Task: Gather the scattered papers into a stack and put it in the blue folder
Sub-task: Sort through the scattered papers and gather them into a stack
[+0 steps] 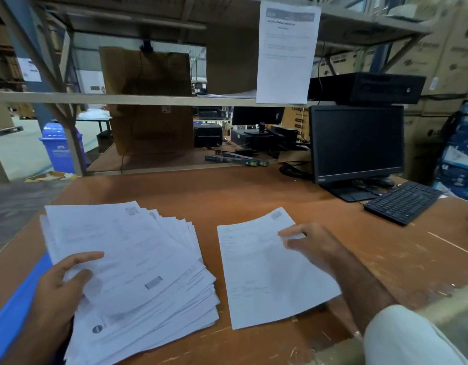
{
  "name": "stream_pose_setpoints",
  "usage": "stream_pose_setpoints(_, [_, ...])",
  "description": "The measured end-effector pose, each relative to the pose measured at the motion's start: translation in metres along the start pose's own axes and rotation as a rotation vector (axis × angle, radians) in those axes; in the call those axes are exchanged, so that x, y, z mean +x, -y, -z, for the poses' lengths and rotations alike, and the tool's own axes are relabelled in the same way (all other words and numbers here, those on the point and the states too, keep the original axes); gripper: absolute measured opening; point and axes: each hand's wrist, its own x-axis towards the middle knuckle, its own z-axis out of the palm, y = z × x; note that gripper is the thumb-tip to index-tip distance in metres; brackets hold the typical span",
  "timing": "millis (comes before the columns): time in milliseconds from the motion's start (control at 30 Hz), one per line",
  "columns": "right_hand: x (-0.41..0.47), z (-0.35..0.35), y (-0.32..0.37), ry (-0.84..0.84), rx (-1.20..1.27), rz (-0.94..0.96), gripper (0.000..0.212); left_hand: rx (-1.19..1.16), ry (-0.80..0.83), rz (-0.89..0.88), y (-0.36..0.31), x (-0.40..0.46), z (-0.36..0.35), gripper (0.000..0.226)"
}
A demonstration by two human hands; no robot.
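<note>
Paper stack (138,264) lies fanned on the wooden desk (254,196), long axis running from near-left edge away and slightly left, sheet corners splayed out toward the right. Left hand (61,288) grips the stack's near-left side: thumb (85,259) curled over the top sheet, other fingers hidden beneath, so clamped on the stack. Just left of and under that hand, a strip of blue folder (19,293) shows at the desk edge, mostly covered.

Single sheet (269,272) lies flat right of the stack, apart from it, long axis pointing away from the person, tilted slightly right at the far end. Right hand (312,246) rests on the sheet's far-right part, fingers fairly straight and blurred; looks flat on the paper, not pinching. Pale sleeve (401,338) at the wrist.

Beyond the right hand: black keyboard (402,202) and dark monitor (356,143). Printed notice (287,52) hangs from the shelf above.
</note>
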Motion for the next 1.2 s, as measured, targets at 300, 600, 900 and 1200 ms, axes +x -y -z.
stream_pose_setpoints(300, [-0.009,0.03,0.065,0.124,1.072,0.341,0.047,-0.031,0.104,0.017,-0.013,-0.008,-0.002,0.049])
stream_pose_setpoints(600, [0.026,-0.104,0.053,0.374,0.281,0.205,0.049,-0.038,0.178,0.054,-0.025,-0.014,-0.012,0.062])
stream_pose_setpoints(900, [0.036,-0.133,0.04,0.363,0.185,0.283,0.045,-0.002,0.18,0.056,-0.032,-0.015,-0.015,0.039])
stream_pose_setpoints(1200, [0.026,-0.155,0.059,0.269,0.112,0.438,0.033,0.089,0.217,0.026,-0.033,-0.018,-0.018,0.037])
